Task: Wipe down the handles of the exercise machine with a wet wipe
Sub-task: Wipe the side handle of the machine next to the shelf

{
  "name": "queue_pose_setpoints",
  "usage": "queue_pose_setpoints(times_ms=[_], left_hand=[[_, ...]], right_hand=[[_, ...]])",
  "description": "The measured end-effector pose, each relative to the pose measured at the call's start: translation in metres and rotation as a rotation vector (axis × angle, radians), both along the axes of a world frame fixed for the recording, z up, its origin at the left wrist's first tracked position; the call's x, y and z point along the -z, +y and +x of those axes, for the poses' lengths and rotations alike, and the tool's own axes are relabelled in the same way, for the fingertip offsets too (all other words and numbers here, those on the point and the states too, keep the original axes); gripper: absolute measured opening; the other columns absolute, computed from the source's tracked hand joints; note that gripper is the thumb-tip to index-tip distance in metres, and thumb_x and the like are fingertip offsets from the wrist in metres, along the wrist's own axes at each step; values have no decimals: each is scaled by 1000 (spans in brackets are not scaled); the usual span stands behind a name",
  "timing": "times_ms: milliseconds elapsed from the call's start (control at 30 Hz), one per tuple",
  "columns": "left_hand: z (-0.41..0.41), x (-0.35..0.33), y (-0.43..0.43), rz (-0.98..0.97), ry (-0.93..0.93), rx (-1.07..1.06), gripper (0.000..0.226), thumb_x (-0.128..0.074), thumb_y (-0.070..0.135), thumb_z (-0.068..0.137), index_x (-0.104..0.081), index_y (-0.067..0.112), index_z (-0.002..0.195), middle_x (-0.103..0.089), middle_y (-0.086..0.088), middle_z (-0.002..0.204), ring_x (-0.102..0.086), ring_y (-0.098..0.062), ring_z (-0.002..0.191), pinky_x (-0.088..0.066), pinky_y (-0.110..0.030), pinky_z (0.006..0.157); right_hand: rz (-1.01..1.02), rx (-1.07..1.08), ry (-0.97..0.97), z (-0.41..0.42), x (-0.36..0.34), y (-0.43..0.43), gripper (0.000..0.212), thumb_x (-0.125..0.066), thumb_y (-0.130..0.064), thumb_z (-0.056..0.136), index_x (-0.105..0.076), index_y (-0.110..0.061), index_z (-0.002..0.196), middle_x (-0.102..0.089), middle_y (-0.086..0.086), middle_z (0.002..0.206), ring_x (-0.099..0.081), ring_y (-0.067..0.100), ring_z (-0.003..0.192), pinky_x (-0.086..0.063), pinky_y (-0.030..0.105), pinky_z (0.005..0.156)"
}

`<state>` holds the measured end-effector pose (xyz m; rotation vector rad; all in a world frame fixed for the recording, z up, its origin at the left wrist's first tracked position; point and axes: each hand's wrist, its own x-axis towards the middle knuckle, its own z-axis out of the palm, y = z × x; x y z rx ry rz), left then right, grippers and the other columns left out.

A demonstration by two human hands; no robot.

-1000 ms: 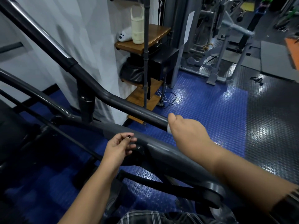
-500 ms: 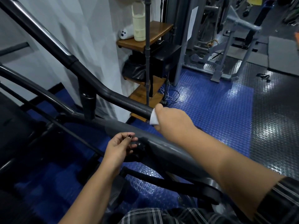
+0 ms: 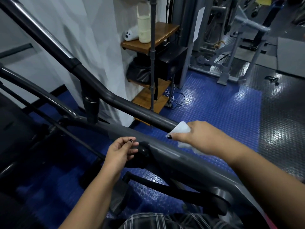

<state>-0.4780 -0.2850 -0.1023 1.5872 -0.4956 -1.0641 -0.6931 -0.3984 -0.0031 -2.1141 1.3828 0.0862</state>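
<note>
Mid-wipe, by the look of it, on the exercise machine [image 3: 165,156], a dark frame filling the left and the foreground. One long grey handle [image 3: 132,109] slanting down from upper left toward the near right. At its near end, the right hand [image 3: 203,138], fingers curled and thumb tucked under, pinching the wet wipe [image 3: 181,128] against the tip of the bar. Most of the handle above that point bare of the cloth; cleaned already or not, cannot tell. Calls next, probably, for a firm slide up the bar with the wipe wrapped round it, then a reach past the bend toward the black collar higher up. Left hand [image 3: 120,151] low beside the lower rail, fingers loosely curled, thumb near the fingertips, nothing visible in it; touching the rail or not, cannot tell.

Around: blue studded floor [image 3: 214,100], grey gym apparatus [image 3: 239,47] well apart at the back, wooden shelf [image 3: 163,33] against the white wall. Beneath the bend, a stout post [image 3: 90,104] joining the handle from below, likely to force a lift or regrip of the wipe there. Thin upright pole [image 3: 152,63] just behind the bar, probably clear of the stroke. Black bag [image 3: 140,71] on a lower shelf, cream bottle [image 3: 144,30] upright on top with a small white bottle [image 3: 131,34] lying beside it, loose cables [image 3: 175,96] on the floor.
</note>
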Motion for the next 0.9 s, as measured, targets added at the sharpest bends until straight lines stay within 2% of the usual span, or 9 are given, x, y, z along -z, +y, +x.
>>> queue_pose_setpoints(times_ms=[100,233,300,367,433,500,533,700,900], left_hand=[[-3,0,-6,-6,2,15,18,-50,10,100,-65,9,109,-74,-5,97,-64,-14,78,-49,-27,70],[-4,-2,-13,-20,5,18,18,-49,9,100,-65,9,107,-73,-6,96,-63,-15,78,-48,-27,69],[-4,-1,-15,-21,9,17,18,-48,9,101,-65,8,107,-72,-6,95,-63,-15,78,-47,-27,69],[-3,1,-16,-16,5,20,19,-47,9,101,-65,7,108,-72,-7,96,-62,-16,79,-47,-28,70],[-1,2,-16,-14,3,15,19,-47,9,101,-65,7,109,-71,-8,97,-62,-17,79,-47,-28,70],[1,3,-16,-17,6,8,20,-47,8,101,-65,6,109,-71,-8,97,-62,-17,79,-47,-27,68],[3,3,-15,-18,6,4,20,-47,8,101,-64,6,109,-71,-8,97,-62,-17,79,-47,-27,68],[10,6,-11,-15,3,-51,20,-47,8,100,-65,7,108,-72,-6,94,-63,-15,76,-48,-27,69],[15,7,-1,-16,37,-102,18,-48,7,100,-65,7,106,-72,-6,93,-61,-17,77,-48,-22,64]], right_hand=[[-339,-14,148,-4,5,17,66,-17,-77,88,-51,-19,86,-53,-2,71,-53,20,67,-43,35,61],[-525,-78,232,-2,9,26,56,6,-63,86,-31,-21,91,-47,-6,71,-48,17,58,-37,32,51],[-560,-147,266,1,11,24,46,-10,-65,91,-26,-22,94,-44,-6,80,-48,18,62,-31,30,49],[-568,-191,291,6,12,22,45,-38,-64,94,-31,-20,100,-44,-5,87,-57,19,71,-33,29,51],[-620,-229,333,16,11,23,35,-57,-42,95,-34,-17,105,-44,-3,89,-62,20,78,-37,31,52],[-620,-226,362,30,9,25,32,-59,-10,89,-34,-14,108,-47,1,94,-63,22,82,-37,32,48],[-609,-220,366,39,8,25,37,-59,-2,85,-34,-14,110,-50,3,97,-63,22,83,-35,31,47],[-626,-225,316,94,8,16,40,-60,1,84,-37,-9,115,-56,10,106,-65,24,86,-44,32,55],[-664,-255,221,162,17,-3,48,-69,0,79,-40,-6,117,-60,14,108,-68,26,84,-44,32,51]])
